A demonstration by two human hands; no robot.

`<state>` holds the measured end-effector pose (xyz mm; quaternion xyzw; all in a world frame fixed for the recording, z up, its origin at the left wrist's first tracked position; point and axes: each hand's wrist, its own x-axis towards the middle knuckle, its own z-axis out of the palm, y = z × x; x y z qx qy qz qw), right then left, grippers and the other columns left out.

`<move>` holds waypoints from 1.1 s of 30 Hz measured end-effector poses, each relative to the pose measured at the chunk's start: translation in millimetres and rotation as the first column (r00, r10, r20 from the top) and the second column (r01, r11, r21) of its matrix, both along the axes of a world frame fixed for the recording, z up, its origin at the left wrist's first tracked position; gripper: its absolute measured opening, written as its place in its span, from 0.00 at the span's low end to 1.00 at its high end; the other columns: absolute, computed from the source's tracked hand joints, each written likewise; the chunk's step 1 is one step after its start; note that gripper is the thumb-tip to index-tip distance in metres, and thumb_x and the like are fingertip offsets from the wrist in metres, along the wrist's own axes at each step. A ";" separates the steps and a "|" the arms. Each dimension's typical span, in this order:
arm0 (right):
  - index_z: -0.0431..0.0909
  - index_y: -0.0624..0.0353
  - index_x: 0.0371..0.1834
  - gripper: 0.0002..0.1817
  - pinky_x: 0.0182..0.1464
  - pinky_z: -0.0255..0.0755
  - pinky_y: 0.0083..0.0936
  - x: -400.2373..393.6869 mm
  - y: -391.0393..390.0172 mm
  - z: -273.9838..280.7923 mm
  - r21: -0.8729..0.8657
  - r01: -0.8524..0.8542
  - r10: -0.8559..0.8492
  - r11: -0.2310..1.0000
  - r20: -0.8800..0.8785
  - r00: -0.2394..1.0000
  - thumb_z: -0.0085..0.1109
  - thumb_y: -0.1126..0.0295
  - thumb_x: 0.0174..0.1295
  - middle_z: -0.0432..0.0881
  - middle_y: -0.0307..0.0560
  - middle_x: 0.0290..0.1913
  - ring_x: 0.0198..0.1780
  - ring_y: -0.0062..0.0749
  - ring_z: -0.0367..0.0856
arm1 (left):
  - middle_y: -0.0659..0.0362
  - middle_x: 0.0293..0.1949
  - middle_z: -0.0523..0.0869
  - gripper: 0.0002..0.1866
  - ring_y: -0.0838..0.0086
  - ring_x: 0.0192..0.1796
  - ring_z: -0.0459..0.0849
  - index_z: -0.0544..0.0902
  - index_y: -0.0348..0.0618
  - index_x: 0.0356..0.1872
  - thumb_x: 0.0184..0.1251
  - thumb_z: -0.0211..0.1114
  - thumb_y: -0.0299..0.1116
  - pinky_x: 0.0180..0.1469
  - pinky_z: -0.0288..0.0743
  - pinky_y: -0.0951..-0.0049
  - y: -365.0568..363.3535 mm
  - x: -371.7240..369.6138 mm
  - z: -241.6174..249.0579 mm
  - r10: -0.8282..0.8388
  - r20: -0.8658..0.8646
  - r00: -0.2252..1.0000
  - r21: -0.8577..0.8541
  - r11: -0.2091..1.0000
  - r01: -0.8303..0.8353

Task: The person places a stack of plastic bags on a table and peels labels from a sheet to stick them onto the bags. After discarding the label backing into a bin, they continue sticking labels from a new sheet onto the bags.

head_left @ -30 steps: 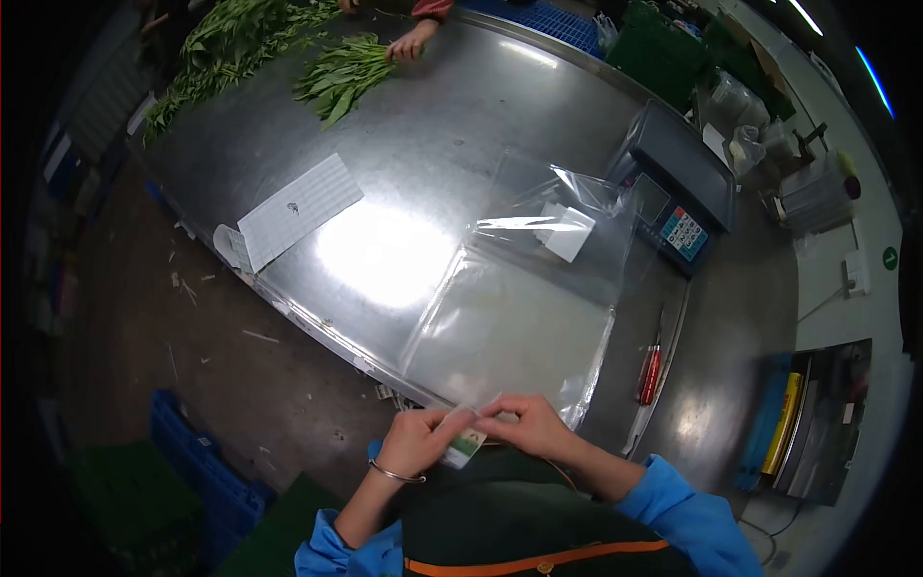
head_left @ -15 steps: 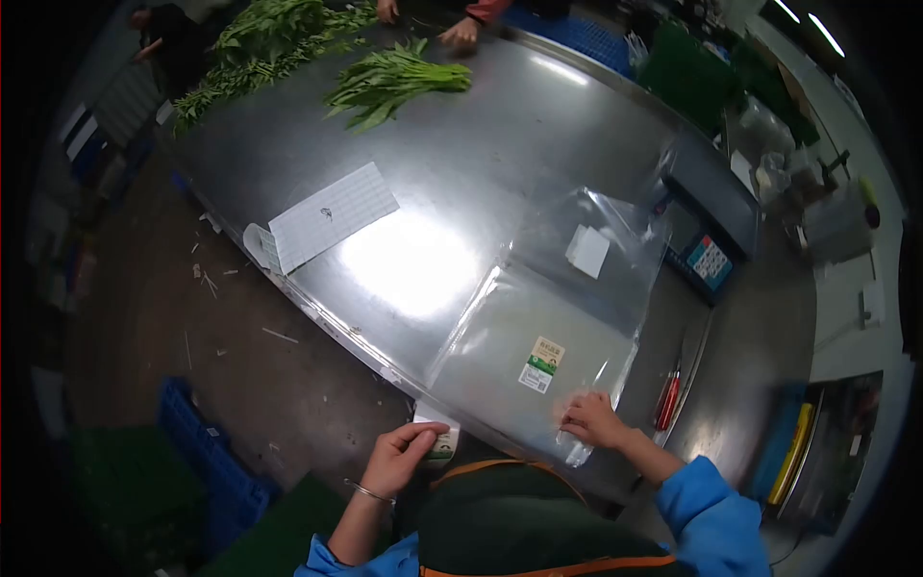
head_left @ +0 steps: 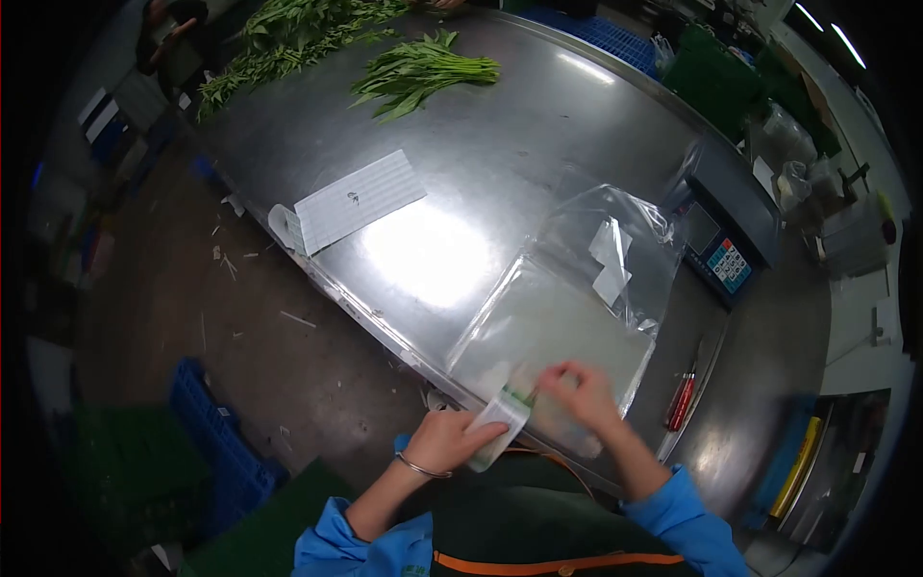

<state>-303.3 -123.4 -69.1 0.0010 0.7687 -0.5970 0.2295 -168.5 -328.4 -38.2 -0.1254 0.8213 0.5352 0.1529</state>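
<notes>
My left hand (head_left: pixel 447 442) is closed round a strip of printed labels (head_left: pixel 502 423), white with some green at its upper end, held over the table's near edge. At that end is my right hand (head_left: pixel 582 396), its fingers curled and pinched on what looks like a label; motion blurs the fingertips. Beneath and beyond them, clear plastic bags (head_left: pixel 553 322) lie flat in a stack. More clear bags (head_left: pixel 577 226) lie just past it, with white patches (head_left: pixel 611 260) showing on them.
The metal table (head_left: pixel 500 135) bears a bunch of leafy greens (head_left: pixel 423 75), a greens pile (head_left: pixel 298 38), a white sheet (head_left: pixel 361 200), a scale (head_left: pixel 721 226) and a red-handled tool (head_left: pixel 681 399). Blue crates (head_left: pixel 216 423) stand on the floor at left. A person (head_left: pixel 168 43) stands far left.
My left hand has brought the label strip up and right, and my right hand has left the bag's corner for it. The near bag's printed label no longer shows; another white patch appears beyond.
</notes>
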 end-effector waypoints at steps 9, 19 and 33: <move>0.72 0.49 0.47 0.29 0.56 0.56 0.40 4.3 49.7 -61.9 0.324 -0.019 0.156 0.946 -0.401 0.903 0.69 0.56 0.39 0.70 0.46 0.47 0.52 0.43 0.66 | 0.49 0.52 0.75 0.38 0.71 0.53 0.75 0.60 0.41 0.63 0.51 0.68 0.34 0.53 0.67 0.75 -39.0 40.1 -25.7 0.317 0.012 0.948 0.381 0.876 -0.297; 0.78 0.46 0.33 0.09 0.54 0.57 0.41 -46.4 124.3 -72.6 0.172 -0.370 0.319 0.913 0.268 0.909 0.63 0.61 0.49 0.74 0.41 0.41 0.52 0.37 0.68 | 0.60 0.38 0.82 0.09 0.82 0.38 0.78 0.79 0.38 0.42 0.64 0.56 0.28 0.41 0.71 0.82 -13.7 21.3 -27.8 0.331 0.065 0.941 0.577 0.757 -0.306; 0.76 0.59 0.41 0.11 0.43 0.70 0.23 -38.1 110.5 -24.4 0.144 0.526 -0.461 0.838 -0.328 0.824 0.52 0.64 0.61 0.78 0.39 0.30 0.39 0.23 0.75 | 0.55 0.21 0.82 0.14 0.83 0.26 0.78 0.81 0.34 0.29 0.58 0.63 0.38 0.29 0.71 0.80 6.9 14.5 -10.2 0.273 0.033 0.961 0.053 0.960 -0.275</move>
